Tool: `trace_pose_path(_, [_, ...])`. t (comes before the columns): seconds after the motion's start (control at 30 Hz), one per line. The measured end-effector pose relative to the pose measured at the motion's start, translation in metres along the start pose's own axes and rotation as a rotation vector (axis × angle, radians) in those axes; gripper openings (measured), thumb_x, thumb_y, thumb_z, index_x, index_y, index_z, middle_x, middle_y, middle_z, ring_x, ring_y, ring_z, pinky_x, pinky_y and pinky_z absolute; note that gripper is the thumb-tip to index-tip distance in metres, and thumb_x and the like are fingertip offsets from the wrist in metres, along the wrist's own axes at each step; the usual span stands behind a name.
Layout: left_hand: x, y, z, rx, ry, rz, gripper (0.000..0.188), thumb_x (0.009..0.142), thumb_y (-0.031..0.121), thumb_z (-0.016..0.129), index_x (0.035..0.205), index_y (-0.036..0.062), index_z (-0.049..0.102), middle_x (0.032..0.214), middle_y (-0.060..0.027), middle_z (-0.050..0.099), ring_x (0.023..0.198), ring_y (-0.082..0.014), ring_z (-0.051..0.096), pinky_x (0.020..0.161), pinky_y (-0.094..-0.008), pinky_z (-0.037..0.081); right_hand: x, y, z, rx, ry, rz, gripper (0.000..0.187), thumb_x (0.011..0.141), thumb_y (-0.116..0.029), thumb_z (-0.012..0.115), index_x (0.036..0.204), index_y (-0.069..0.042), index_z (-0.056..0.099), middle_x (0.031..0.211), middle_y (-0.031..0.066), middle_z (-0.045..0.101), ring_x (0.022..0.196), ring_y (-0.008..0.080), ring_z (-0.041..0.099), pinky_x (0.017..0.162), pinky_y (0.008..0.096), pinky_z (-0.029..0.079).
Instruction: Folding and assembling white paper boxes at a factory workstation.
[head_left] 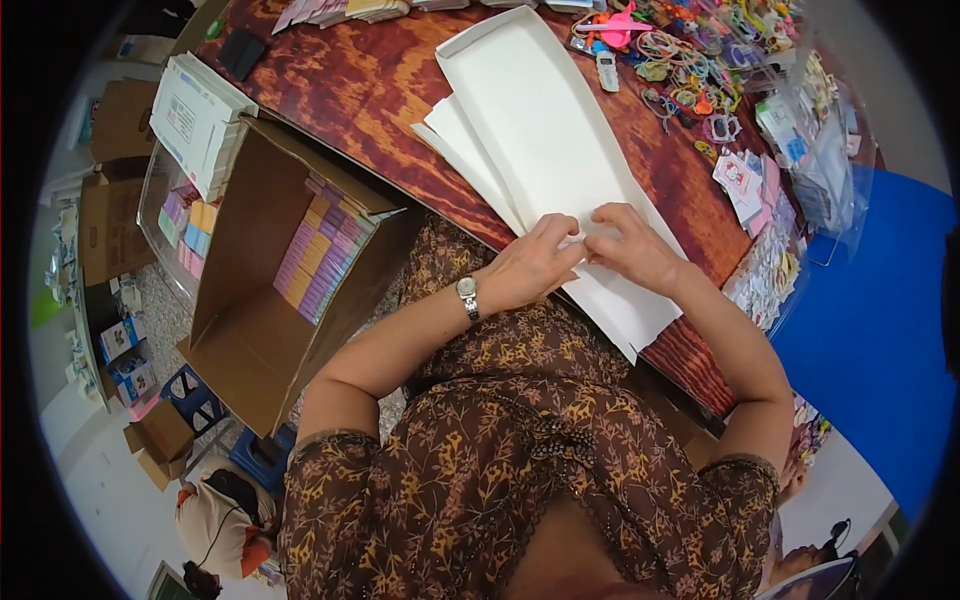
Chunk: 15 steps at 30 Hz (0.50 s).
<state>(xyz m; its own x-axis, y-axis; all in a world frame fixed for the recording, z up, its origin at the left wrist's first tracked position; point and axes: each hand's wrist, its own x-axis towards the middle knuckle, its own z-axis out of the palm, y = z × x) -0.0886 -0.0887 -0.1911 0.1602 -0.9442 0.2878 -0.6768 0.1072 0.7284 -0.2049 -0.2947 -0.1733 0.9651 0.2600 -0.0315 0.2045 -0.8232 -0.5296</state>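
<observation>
A long white cardboard tray (545, 110) lies slantwise across the table, its far end and long sides standing up as low walls. The near end (625, 315) is still flat and reaches past the table edge over my lap. My left hand (535, 262) comes in from the left, a watch (467, 291) on its wrist, fingers bent and pinching at the tray's near part. Close against it, my right hand (630, 250) has its fingers curled on the same spot. The fingertips nearly meet, partly hiding the cardboard there. More white cardboard (468, 155) lies under the tray's left side.
At left, an open brown carton (250, 350) holds stacks of small coloured packs (322, 250); white flat boxes (195, 120) sit above it. Colourful bands and trinkets (690, 70) cover the far right, beside cards (740, 185) and clear bins (820, 150). A person (225, 520) is at lower left.
</observation>
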Motion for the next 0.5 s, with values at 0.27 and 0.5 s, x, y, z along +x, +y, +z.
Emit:
trace_pose_path(0.27, [0.001, 0.000, -0.002, 0.000, 0.036, -0.012, 0.043, 0.069, 0.008, 0.081, 0.101, -0.0004, 0.052, 0.112, -0.0177, 0.046, 0.107, -0.0366, 0.050, 0.091, -0.0412, 0.046, 0.001, 0.006, -0.003, -0.162, 0.027, -0.239, 0.019, 0.078, -0.017, 0.072, 0.094, -0.010, 0.065, 0.099, 0.0040, 0.060, 0.108, 0.0250, 0.055, 0.096, 0.0388, 0.044])
trace_pose_path(0.5, [0.002, 0.003, 0.018, 0.118, 0.041, -0.053, 0.032, 0.071, 0.010, 0.078, 0.093, 0.0029, 0.057, 0.096, -0.0121, 0.052, 0.097, -0.0320, 0.053, 0.083, -0.0399, 0.046, 0.001, 0.005, 0.002, -0.086, -0.099, -0.077, 0.014, 0.083, -0.022, 0.067, 0.095, -0.015, 0.063, 0.093, 0.0007, 0.059, 0.099, 0.0223, 0.056, 0.087, 0.0359, 0.044])
